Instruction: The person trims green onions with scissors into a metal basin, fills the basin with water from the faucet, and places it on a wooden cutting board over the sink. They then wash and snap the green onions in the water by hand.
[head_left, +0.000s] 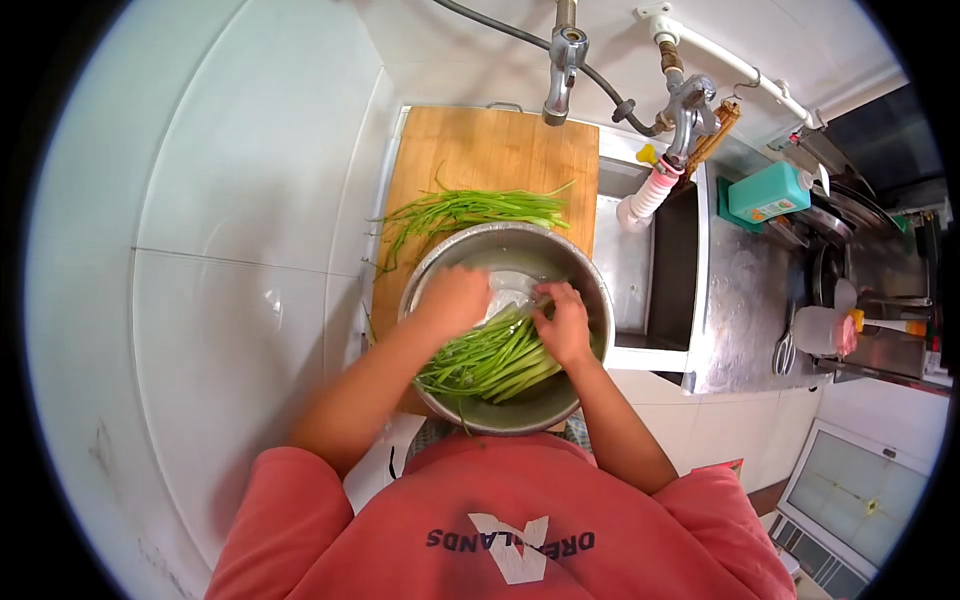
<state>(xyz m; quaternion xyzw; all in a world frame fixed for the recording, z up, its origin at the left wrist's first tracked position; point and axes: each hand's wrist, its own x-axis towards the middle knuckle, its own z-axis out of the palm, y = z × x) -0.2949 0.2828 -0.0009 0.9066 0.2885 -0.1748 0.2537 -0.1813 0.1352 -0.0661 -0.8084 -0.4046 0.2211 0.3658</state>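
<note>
A round metal basin (603,330) holds water and a bundle of long thin green stalks (490,355), lying along its near side. My left hand (455,300) is over the basin's left part, curled like a fist and blurred by motion; what is inside it is hidden. At the right inside the basin, my right hand (565,325) has its thumb and fingers bent together around the end of a green stalk. Behind the basin, another pile of green stalks (480,210) lies across a wooden cutting board (500,145).
A sink (625,275) adjoins the board's right side, below a faucet with a pink-and-white hose (650,195). Another faucet (565,75) hangs above the board. Farther right are a teal bottle (768,193), scissors (785,350) and pans (828,275). A tiled wall (240,190) stands close on the left.
</note>
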